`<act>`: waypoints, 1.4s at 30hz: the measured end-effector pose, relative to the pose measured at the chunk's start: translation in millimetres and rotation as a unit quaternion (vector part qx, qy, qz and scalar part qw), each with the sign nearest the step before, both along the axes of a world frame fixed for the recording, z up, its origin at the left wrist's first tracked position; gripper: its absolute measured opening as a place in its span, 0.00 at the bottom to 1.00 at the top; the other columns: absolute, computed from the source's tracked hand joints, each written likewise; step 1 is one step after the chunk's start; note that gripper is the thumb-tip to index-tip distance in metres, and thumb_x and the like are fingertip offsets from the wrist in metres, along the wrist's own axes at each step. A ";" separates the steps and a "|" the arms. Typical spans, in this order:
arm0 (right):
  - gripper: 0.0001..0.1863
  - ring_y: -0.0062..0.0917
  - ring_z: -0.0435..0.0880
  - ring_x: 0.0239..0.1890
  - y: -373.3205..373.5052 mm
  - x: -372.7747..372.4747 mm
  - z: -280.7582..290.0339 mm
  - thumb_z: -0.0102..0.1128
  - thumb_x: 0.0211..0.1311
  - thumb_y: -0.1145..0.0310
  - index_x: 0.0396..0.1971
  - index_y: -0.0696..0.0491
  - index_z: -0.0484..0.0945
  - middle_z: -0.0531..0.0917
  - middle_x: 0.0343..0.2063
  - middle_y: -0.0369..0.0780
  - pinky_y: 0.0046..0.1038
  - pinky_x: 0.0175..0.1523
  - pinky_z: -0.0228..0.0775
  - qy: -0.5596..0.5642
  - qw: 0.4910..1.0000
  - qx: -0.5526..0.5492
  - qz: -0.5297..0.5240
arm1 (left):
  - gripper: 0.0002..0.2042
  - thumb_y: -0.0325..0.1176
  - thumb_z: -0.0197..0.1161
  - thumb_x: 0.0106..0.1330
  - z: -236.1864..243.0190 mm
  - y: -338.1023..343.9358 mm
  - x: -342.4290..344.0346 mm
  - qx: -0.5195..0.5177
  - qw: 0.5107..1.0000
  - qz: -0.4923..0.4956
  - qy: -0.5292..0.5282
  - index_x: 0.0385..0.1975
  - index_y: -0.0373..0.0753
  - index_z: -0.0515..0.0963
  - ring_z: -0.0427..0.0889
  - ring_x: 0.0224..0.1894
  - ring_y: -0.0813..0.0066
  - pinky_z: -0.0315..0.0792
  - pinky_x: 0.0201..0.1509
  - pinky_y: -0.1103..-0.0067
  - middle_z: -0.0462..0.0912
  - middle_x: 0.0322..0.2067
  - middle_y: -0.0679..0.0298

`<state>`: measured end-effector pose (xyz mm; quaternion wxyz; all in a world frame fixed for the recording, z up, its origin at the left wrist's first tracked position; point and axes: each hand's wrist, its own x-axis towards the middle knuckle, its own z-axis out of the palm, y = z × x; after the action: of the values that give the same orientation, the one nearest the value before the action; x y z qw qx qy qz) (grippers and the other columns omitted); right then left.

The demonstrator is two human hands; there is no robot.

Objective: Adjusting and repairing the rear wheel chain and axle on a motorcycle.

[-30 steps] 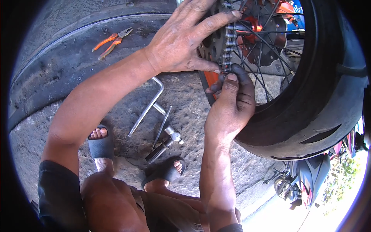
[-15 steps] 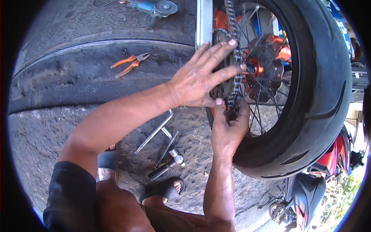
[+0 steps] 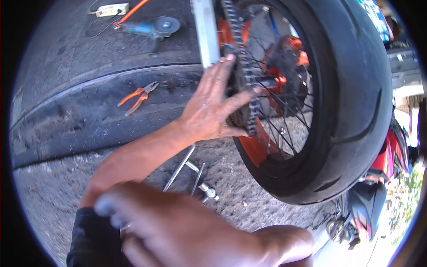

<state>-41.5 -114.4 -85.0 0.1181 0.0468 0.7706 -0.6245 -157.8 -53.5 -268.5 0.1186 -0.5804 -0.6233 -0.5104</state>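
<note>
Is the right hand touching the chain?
No, the right hand is low in the picture, well apart from the chain.

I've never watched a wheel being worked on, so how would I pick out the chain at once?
Find the big black tyre on the right, then the spread left hand to its left. The chain runs down from the picture's top edge to that hand. Unlike the smooth silver bar on its left, it is a narrow band of small, repeating links.

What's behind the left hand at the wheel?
Chain and part of a dark sprocket show around the left hand. Whatever sits directly behind the hand is covered; can't tell.
</note>
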 end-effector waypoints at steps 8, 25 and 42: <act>0.09 0.42 0.84 0.37 -11.5 -13.0 32.2 0.54 0.61 0.76 0.40 0.61 0.75 0.82 0.34 0.50 0.39 0.43 0.77 -0.013 0.996 0.087 0.021 | 0.55 0.58 0.83 0.29 2.4 -0.2 -2.1 0.000 1.000 -0.011 -0.005 0.67 0.66 0.66 0.51 0.71 0.27 0.53 0.73 0.46 0.42 0.71 0.31; 0.20 0.25 0.77 0.48 75.3 -54.5 -35.1 0.55 0.69 0.71 0.56 0.66 0.73 0.80 0.49 0.45 0.29 0.57 0.68 0.223 0.804 0.402 -0.377 | 0.46 0.62 0.74 0.43 9.6 -20.4 -7.5 -0.047 0.997 -0.048 -0.028 0.69 0.68 0.64 0.43 0.77 0.40 0.42 0.76 0.46 0.40 0.74 0.37; 0.25 0.40 0.64 0.70 89.9 -318.8 -130.8 0.47 0.71 0.52 0.55 0.53 0.81 0.78 0.60 0.44 0.51 0.77 0.35 -0.201 0.350 0.860 0.313 | 0.51 0.57 0.76 0.44 -8.2 -11.4 -11.4 0.017 0.994 -0.100 -0.044 0.72 0.67 0.56 0.47 0.76 0.48 0.43 0.76 0.44 0.51 0.73 0.47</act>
<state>-360.4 -24.5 -215.8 0.3511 0.0025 0.7975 0.4906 -169.2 -64.8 -276.7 0.0491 -0.6148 -0.5576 -0.5556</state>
